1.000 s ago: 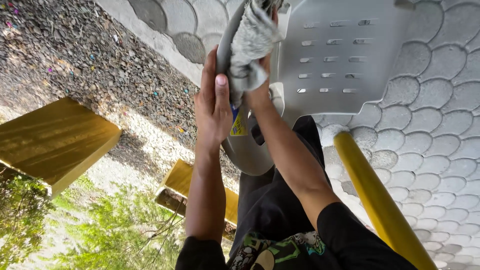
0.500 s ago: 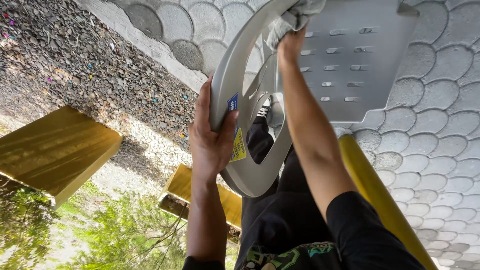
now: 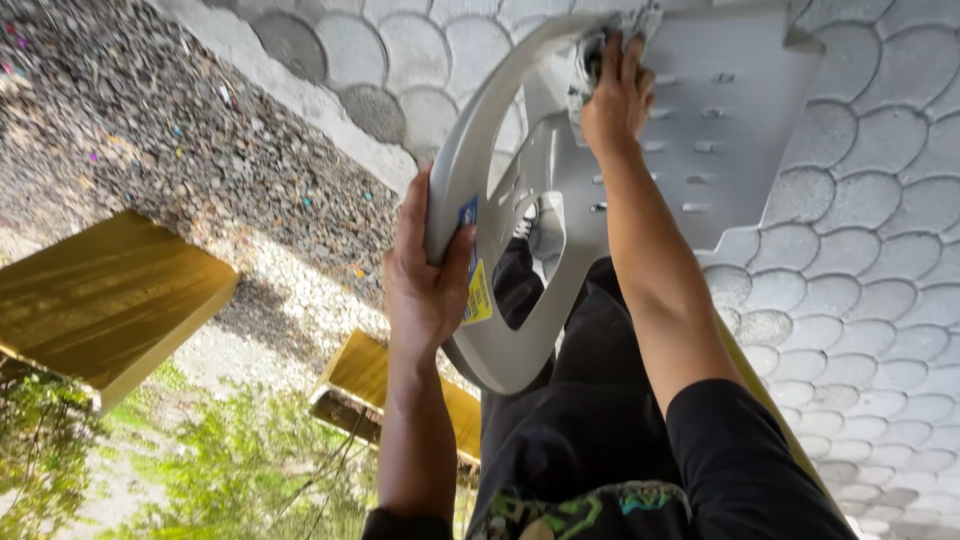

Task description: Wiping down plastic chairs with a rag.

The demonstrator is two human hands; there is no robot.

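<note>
A grey plastic chair (image 3: 720, 130) fills the upper middle of the head view, seat slots towards me. My left hand (image 3: 428, 270) grips its curved back rim beside a blue and yellow sticker (image 3: 478, 285). My right hand (image 3: 618, 95) presses a grey cloth (image 3: 600, 45) against the chair near the top edge, where the back meets the seat. My black-clad legs (image 3: 590, 400) show through the opening in the chair's back.
Grey scalloped paving stones (image 3: 880, 280) cover the right side and top. A gravel strip (image 3: 150, 130) lies at the left. Two yellow wooden benches (image 3: 110, 290) stand by green plants (image 3: 230, 470). A yellow pole (image 3: 770, 410) runs behind my right arm.
My right hand has carried the cloth up the chair from beside my left hand to near the top edge. My left hand has shifted its grip along the back rim.
</note>
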